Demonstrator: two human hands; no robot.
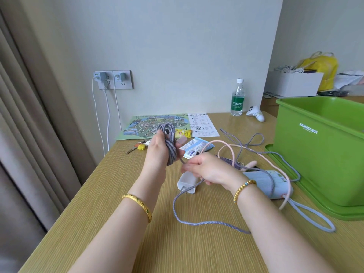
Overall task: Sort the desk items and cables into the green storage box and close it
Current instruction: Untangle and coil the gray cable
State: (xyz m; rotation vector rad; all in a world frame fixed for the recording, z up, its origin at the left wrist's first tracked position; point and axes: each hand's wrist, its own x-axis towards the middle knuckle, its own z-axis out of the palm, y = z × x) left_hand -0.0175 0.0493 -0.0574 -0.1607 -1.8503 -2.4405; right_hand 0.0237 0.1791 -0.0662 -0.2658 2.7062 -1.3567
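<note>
Above the counter (177,243), her left hand (157,148) grips a coil of grey braided cable (170,142) — the right hand (206,170) pinches its loose run. The green storage box (319,154) stands open at right, pink cable (256,154) beside it.

Above the desk (161,243), the left hand (157,148) holds a coiled bundle of grey braided cable (169,140), while the right hand (208,170) pinches the cable's loose run just below the coil. The rest of that cable trails across the desk toward the open green storage box (315,154), which stands on its lid (285,160) at the right.
</note>
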